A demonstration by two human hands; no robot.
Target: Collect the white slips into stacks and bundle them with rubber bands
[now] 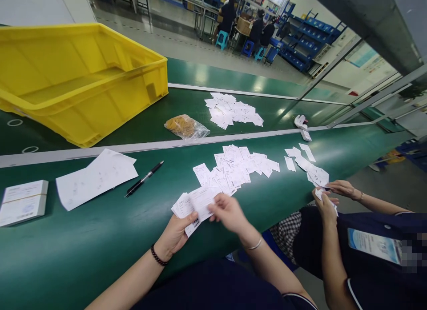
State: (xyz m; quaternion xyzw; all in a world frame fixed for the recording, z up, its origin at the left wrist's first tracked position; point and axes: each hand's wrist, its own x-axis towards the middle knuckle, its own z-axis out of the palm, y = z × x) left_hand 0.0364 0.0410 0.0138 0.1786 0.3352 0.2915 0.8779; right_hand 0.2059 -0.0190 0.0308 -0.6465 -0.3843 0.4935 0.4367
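My left hand (176, 234) is closed on several white printed cards (183, 206), thumb on top, the cards fanned out. My right hand (230, 214) pinches the edge of one white card (202, 201) that overlaps those in the left hand. Just beyond both hands, a loose pile of printed cards (233, 165) lies spread on the green work surface (110, 239). A black pen (144, 179) lies to the left of the pile. Beside it are overlapping white sheets (96, 179) with faint marks. At the far left sits a banded stack of cards (25, 202).
A large yellow bin (126, 92) stands at the back left. Near it lies a clear bag of tan rubber bands (183, 125). Another card pile (233, 110) is behind the metal strip. To the right, a co-worker's hands (328, 201) hold cards beside a smaller pile (313, 170).
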